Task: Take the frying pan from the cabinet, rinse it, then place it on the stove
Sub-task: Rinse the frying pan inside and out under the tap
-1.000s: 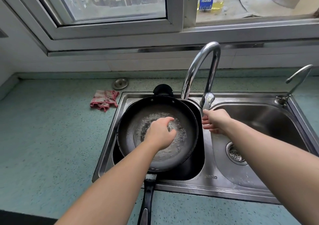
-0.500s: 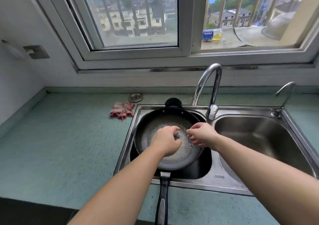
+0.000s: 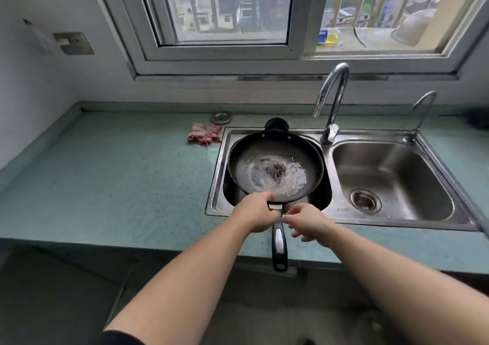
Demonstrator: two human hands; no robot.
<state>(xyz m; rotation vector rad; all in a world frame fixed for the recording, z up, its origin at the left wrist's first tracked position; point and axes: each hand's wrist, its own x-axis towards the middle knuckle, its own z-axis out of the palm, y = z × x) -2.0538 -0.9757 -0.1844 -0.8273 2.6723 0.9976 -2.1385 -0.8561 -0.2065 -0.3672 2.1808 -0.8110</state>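
Now, frying pan (image 3: 275, 167): sits in the left basin of the double sink (image 3: 383, 221), its bowl facing up, with a shallow pool of foamy water and dark flecks in the middle.
Pan handle (image 3: 280, 244): black with a silver inlay, runs over the sink's front rim and the desk (image 3: 105, 185), and its end juts past the desk edge.
Left hands detail: the left hand (image 3: 255, 212) is clamped on the handle right where it meets the pan, fingers wrapped over the top.
Right hands detail: the right hand (image 3: 307, 221) is just beside the handle on its right, fingers loosely bent and holding nothing; it is blurred, so I cannot tell whether the fingertips touch the handle.
Under the pan: something dark fills the basin below it, and a black knob (image 3: 276, 124) shows at the far rim.
Faucet (image 3: 332, 101): tall chrome gooseneck on the divider between the basins, spout turned toward the left basin.
Right basin (image 3: 397, 159): bare steel with a drain strainer (image 3: 365, 201).
Small tap (image 3: 423, 109): at the sink's far right corner.
Red cloth (image 3: 204, 137): crumpled on the desk, just left of the sink.
Metal disc (image 3: 221, 117): lying behind the cloth near the back wall.
Window ledge: a bottle (image 3: 328, 36) of yellow liquid lies outside.
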